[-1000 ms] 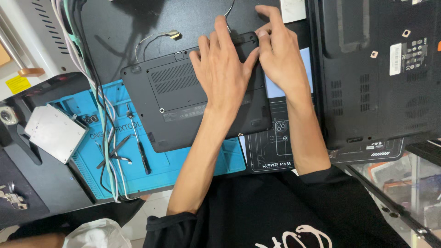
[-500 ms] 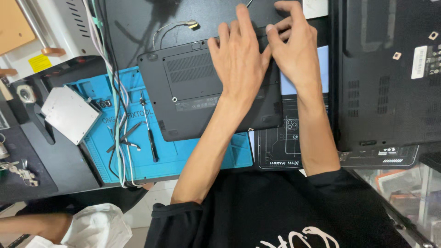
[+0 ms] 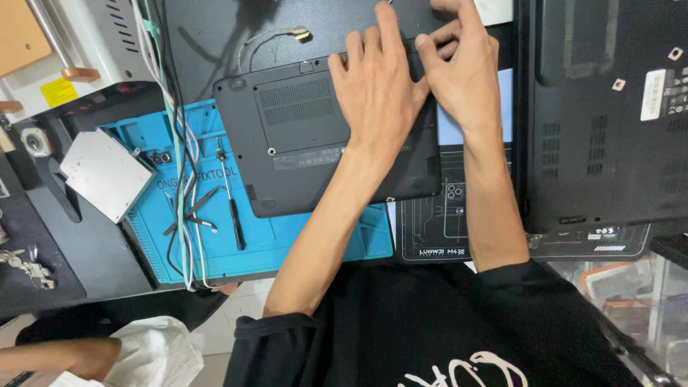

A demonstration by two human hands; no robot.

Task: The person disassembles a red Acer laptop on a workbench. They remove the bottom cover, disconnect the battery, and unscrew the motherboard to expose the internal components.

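The upturned black laptop (image 3: 315, 136) lay bottom-up at the centre of the frame, its lower left corner over the blue repair mat (image 3: 287, 244) and its far edge toward the top of the picture; its vented base panel (image 3: 304, 115) faced the camera. The left hand (image 3: 376, 100) lay flat on the right half of that underside, fingers (image 3: 358, 61) spread and extended toward the far edge, gripping nothing, only pressing; the right hand (image 3: 466, 79) sat just beside it at the upper right corner of the machine, fingers curled and half closed at the edge, though whether they pinched a latch or the rim I could not tell. To my judgement the step was best done with the flat palm steadying the case while the curled fingertips worked evenly along the edge, without prying hard at one spot; the plastic would likely flex or crack otherwise. A black screwdriver (image 3: 231, 204) lay on the mat at lower left, beside black tweezers (image 3: 190, 215); a silver optical drive (image 3: 106, 174) rested further left; a second, larger black laptop (image 3: 602, 143) filled the right of the frame.
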